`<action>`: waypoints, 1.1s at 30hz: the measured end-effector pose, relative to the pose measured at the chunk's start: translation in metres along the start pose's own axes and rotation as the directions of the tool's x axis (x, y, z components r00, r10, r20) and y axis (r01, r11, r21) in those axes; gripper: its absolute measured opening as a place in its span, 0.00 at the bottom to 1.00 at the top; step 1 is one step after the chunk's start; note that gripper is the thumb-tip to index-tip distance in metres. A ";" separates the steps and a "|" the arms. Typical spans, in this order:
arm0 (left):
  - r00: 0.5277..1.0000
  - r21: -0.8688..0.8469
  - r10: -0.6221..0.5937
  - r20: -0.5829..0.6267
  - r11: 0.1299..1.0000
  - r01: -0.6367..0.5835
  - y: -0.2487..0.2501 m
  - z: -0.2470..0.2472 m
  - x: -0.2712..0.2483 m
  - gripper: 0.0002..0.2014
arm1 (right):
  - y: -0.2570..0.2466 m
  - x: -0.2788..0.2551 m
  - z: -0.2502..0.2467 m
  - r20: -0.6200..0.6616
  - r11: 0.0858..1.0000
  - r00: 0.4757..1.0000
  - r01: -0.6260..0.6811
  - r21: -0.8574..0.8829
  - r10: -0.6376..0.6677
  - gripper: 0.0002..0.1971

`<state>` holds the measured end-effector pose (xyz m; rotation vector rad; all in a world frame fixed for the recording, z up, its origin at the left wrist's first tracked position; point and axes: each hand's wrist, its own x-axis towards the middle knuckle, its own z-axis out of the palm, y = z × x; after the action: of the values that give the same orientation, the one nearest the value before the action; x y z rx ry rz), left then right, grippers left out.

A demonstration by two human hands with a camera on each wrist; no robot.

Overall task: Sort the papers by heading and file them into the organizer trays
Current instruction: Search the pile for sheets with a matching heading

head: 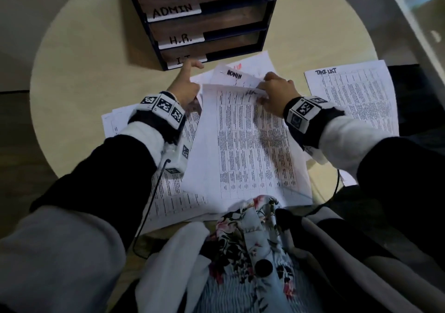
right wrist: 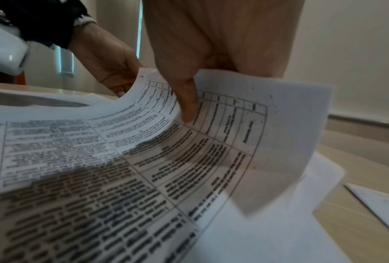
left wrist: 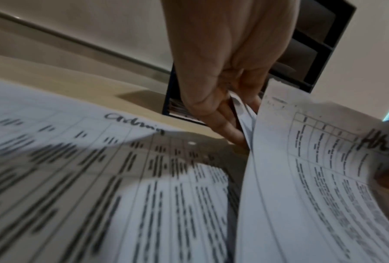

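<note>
White printed sheets lie spread over the middle of the head view, and we see the top sheet [head: 243, 141], a page of tables with "HR" written by hand at its far edge, lifted at that edge by both hands. Our right hand [head: 277, 93] pinches its upper right corner, thumb pressed on the printed face and fingers curled behind, as the right wrist view shows plainly. Our left hand [head: 185, 88] holds the upper left edge with fingers curled under the paper and the thumb sticking up toward the top of the frame. Just above the lifted edge a sheet headed "ADMIN" [head: 234, 75] peeks out. More papers [head: 168, 192] fan out beneath, toward the lower left. At the right of the frame a separate sheet [head: 354, 93] with a handwritten heading lies flat, apart from the pile.

At the top centre stands the dark organizer [head: 269, 23], its trays labelled "ADMIN" [head: 172, 11], "H.R." [head: 180, 40] and "I.T." [head: 184, 60] from top to bottom; our left thumb is just below the lowest label. Everything rests on a round pale wooden table [head: 79, 76]. A floral garment [head: 243, 252] fills the bottom centre.
</note>
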<state>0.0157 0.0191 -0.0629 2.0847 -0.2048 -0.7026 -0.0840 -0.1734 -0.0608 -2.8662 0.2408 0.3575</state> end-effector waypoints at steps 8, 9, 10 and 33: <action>0.990 -0.321 -0.136 0.036 0.937 0.140 -0.016 0.013 -0.008 0.13 | -0.002 -0.006 0.016 -0.014 0.998 0.998 0.063 0.020 -0.062 0.14; 0.992 -0.287 -0.124 0.022 0.950 0.125 -0.018 0.014 -0.007 0.12 | -0.001 -0.006 0.016 -0.017 0.996 0.998 0.056 0.065 -0.055 0.13; 0.993 -0.263 -0.119 0.005 0.958 0.116 -0.020 0.014 -0.005 0.11 | -0.001 -0.007 0.015 -0.018 0.989 0.999 0.034 0.141 -0.032 0.13; 0.992 -0.336 -0.050 -0.113 0.942 0.010 -0.013 -0.006 -0.020 0.23 | 0.026 0.016 0.001 0.056 0.293 0.905 -0.195 0.936 0.422 0.15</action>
<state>0.0009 0.0395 -0.0626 1.7983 0.0154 -0.5823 -0.0735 -0.2002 -0.0719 -1.6375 0.7748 -0.0559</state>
